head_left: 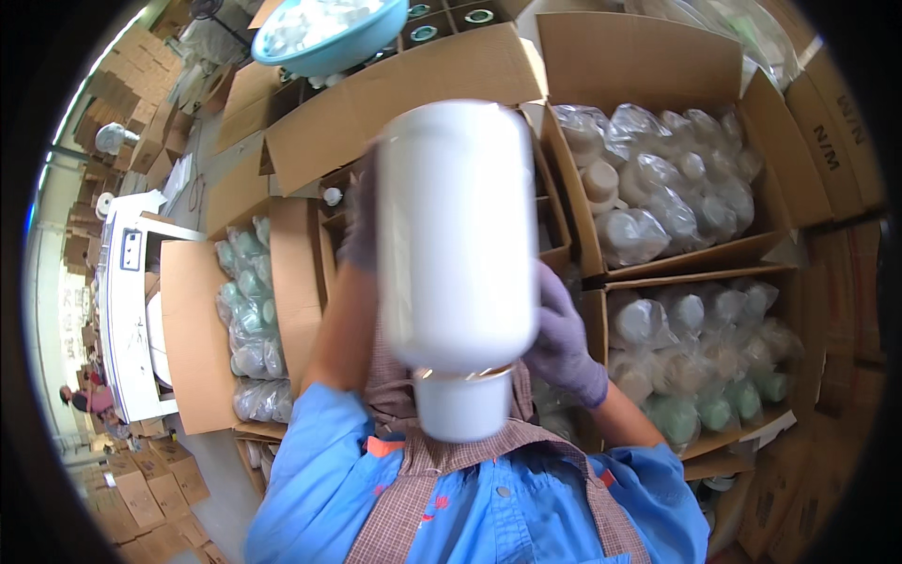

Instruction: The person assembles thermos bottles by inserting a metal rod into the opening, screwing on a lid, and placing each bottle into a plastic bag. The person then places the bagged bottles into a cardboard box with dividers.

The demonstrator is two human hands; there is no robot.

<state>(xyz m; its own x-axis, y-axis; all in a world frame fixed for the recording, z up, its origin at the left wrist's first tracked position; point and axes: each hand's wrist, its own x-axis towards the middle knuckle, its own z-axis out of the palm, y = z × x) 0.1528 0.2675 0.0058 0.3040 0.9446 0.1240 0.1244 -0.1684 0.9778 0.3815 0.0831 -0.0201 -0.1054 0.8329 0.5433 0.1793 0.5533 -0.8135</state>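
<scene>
Closest in, a blue shirt under a checked apron (442, 489) fills the bottom of the view. Just above it a large white plastic jar (458, 235) is held upside down, its mouth pointing down toward the chest and pressed into a white cap (462, 404), with a thin gap of light showing where the two meet. The jar is blurred.

The right hand (564, 343), in a purple glove, has its fingers (550, 291) wrapped around the jar's right side low down, clamped on it. The left hand (362, 221) is mostly hidden behind the jar's left edge (only a smear of glove shows), and it appears to press against the jar, though I cannot tell how its fingers lie.

Beyond the hands stand open cardboard boxes. One on the left (193, 329) holds clear bags of pale green items (249, 320). Two on the right, the nearer (799, 310) and the farther (648, 56), are packed with bagged white and greenish pieces (658, 188).

Farthest off, a blue basin (324, 38) heaped with white parts sits atop a box, and a white machine (127, 301) stands at the far left.
</scene>
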